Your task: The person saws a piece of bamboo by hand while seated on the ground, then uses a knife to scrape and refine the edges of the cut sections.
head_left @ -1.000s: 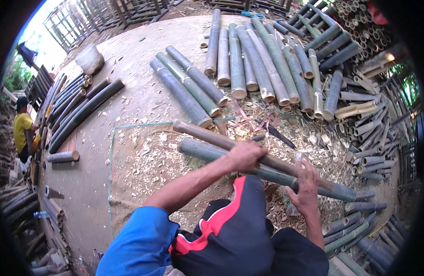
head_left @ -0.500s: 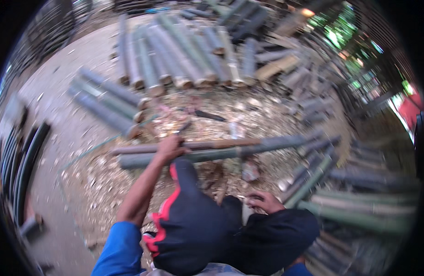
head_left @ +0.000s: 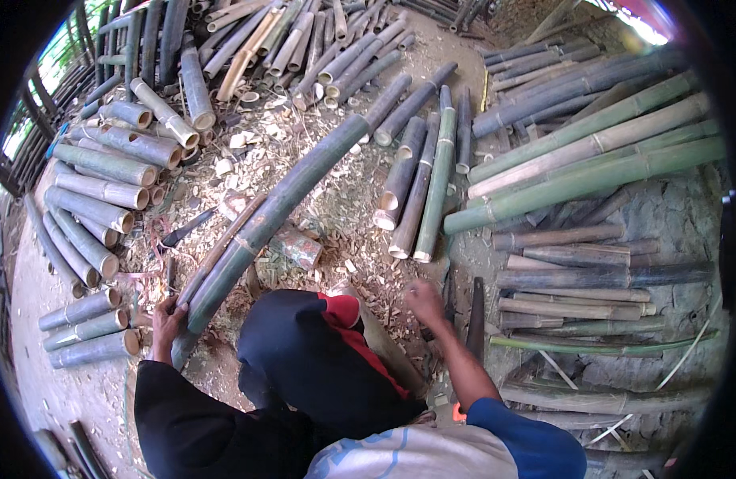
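A long dark-green bamboo pole point(head_left: 284, 195) slants from lower left to upper centre, left of my bent knees. My left hand point(head_left: 168, 323) is closed around its near end, where a thinner brown bamboo length point(head_left: 222, 246) lies along its side. Out to the right, my right hand point(head_left: 424, 303) is curled into a fist over the chips. What it holds, if anything, is hidden. Beside that forearm stands a dark, narrow blade-like piece point(head_left: 476, 319). A short bamboo block point(head_left: 296, 246) lies under the pole's middle.
Cut bamboo tubes point(head_left: 104, 191) lie in rows at left, with more piled at the back. Green poles point(head_left: 591, 172) and stacked lengths point(head_left: 583, 278) fill the right side. Wood chips point(head_left: 328, 203) cover the ground. A dark tool point(head_left: 188, 227) lies left of the pole.
My view has swung to the right. The pole, level across before, now slants up to the right. My left hand still grips it; my right hand has moved away from my knee.
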Tool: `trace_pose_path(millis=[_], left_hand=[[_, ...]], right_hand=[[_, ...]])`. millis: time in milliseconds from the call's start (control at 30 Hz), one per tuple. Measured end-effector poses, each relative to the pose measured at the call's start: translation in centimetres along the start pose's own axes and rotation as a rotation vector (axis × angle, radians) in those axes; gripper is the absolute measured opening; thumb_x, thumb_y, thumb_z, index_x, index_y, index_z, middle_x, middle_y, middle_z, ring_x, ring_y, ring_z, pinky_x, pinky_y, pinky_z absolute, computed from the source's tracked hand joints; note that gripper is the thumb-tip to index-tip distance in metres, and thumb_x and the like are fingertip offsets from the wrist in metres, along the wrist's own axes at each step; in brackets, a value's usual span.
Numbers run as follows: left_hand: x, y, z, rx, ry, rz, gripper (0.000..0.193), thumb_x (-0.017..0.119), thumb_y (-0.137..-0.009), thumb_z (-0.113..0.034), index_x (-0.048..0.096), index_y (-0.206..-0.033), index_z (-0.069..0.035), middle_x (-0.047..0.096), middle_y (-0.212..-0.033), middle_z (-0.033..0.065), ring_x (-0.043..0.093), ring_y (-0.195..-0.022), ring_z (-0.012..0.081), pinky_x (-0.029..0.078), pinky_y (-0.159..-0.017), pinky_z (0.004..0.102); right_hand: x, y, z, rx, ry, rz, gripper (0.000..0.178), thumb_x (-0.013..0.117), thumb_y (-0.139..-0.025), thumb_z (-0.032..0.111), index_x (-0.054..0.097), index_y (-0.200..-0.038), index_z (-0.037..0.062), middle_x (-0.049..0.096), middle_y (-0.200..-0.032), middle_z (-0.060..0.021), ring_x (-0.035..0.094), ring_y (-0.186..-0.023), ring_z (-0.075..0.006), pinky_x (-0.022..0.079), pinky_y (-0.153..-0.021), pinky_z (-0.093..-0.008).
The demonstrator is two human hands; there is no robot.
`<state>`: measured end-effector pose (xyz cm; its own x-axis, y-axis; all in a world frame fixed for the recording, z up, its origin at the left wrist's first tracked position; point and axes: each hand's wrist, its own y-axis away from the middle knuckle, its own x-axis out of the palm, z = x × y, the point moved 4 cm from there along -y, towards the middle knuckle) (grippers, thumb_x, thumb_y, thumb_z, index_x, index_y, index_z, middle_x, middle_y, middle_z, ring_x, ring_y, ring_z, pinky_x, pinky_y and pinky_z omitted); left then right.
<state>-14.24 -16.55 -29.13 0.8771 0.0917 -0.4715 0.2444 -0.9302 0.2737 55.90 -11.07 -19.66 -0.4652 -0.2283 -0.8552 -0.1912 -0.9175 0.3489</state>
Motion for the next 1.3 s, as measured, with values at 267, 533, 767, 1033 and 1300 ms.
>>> trace_pose_path(millis=[267,533,767,1033,1300], left_hand=[[3.0,1.3,-4.7,-0.045,-0.248,-0.194,0.053,0.073,-0.096,-0.045,0.072,-0.134,-0.007,0.076,-0.123,0.0209,0.072,-0.116,0.0349,0.054,-0.102,0.0432],[0.1,5.7,-6.6,-0.060,-0.208,-0.338,0.045,0.082,-0.089,-0.031,0.076,-0.128,-0.010,0.076,-0.106,0.0176,0.073,-0.101,0.0344,0.055,-0.091,0.0452],[3.3,8.1,-9.3,-0.093,-0.371,-0.387,0.053,0.085,-0.086,-0.033,0.073,-0.134,-0.014,0.070,-0.122,0.0105,0.062,-0.123,0.0320,0.041,-0.110,0.0452],[5.5,8.8,-9.6,0.011,-0.462,-0.428,0.058,0.083,-0.087,-0.035,0.068,-0.138,-0.014,0.067,-0.131,0.0112,0.058,-0.128,0.0350,0.038,-0.113,0.0504],[5.9,9.4,-10.9,0.071,-0.479,-0.413,0.056,0.083,-0.087,-0.030,0.068,-0.137,-0.010,0.067,-0.129,0.0131,0.060,-0.122,0.0355,0.041,-0.110,0.0500]], right_hand=[[4.1,2.5,-11.6,-0.208,0.344,0.189,0.069,0.084,-0.087,0.029,0.044,-0.138,0.0045,0.069,-0.119,-0.0261,0.068,-0.116,-0.0478,0.054,-0.091,-0.0579],[3.3,2.8,-4.4,-0.069,-0.294,0.052,0.027,0.072,-0.097,0.024,0.061,-0.108,0.0009,0.071,-0.094,-0.0155,0.070,-0.086,-0.0309,0.054,-0.078,-0.0431],[1.0,-1.2,12.0,-0.246,-0.677,0.160,0.020,0.061,-0.103,0.020,0.061,-0.109,0.0010,0.059,-0.078,-0.0038,0.058,-0.066,-0.0156,0.049,-0.063,-0.0341],[4.0,-4.5,22.5,-0.571,-0.395,0.260,0.028,0.050,-0.110,0.017,0.059,-0.130,-0.0010,0.070,-0.074,-0.0109,0.070,-0.068,-0.0205,0.053,-0.063,-0.0401],[3.6,-6.1,28.5,-0.670,-0.015,0.210,0.023,0.053,-0.106,0.018,0.054,-0.117,-0.0021,0.068,-0.081,-0.0331,0.068,-0.082,-0.0552,0.053,-0.070,-0.0630]])
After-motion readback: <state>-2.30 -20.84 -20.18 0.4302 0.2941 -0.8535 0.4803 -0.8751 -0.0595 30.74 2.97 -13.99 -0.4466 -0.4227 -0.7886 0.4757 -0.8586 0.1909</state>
